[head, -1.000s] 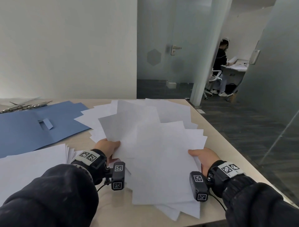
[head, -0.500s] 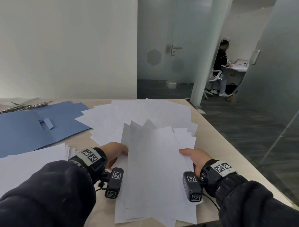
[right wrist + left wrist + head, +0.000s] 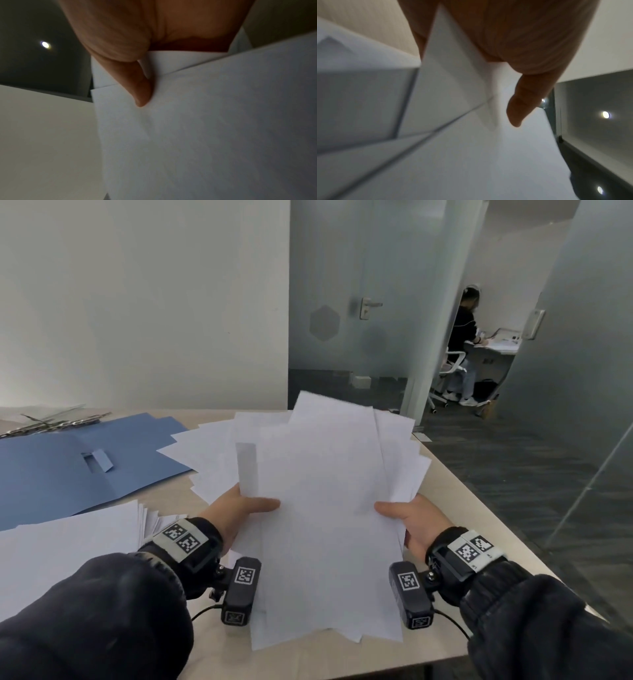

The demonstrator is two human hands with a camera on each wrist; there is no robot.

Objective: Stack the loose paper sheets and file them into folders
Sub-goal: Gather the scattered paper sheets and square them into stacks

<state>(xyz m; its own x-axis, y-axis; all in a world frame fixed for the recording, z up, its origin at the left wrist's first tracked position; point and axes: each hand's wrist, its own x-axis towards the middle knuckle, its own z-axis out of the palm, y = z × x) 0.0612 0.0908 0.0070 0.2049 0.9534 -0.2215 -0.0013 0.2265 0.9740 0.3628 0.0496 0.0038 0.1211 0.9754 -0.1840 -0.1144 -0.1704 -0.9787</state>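
Note:
A loose bundle of white paper sheets [image 3: 325, 508] is tilted up off the table, its sheets uneven at top and bottom. My left hand [image 3: 239, 508] grips its left edge, thumb on top. My right hand [image 3: 407, 515] grips its right edge the same way. In the left wrist view the thumb presses on the sheets [image 3: 471, 148]; the right wrist view shows the thumb lying on the paper [image 3: 197, 128]. The fingers beneath are hidden. More white sheets [image 3: 205, 446] lie spread on the table behind. An open blue folder [image 3: 68, 467] lies at the left.
A second pile of white sheets [image 3: 68, 549] lies at the near left. Metal binder clasps [image 3: 51, 424] lie at the far left. The table's right edge [image 3: 479, 508] drops to dark floor. A person sits at a desk in the far room.
Both hands have drawn the fanned sheets together into a narrower bundle and lifted its far end up off the table.

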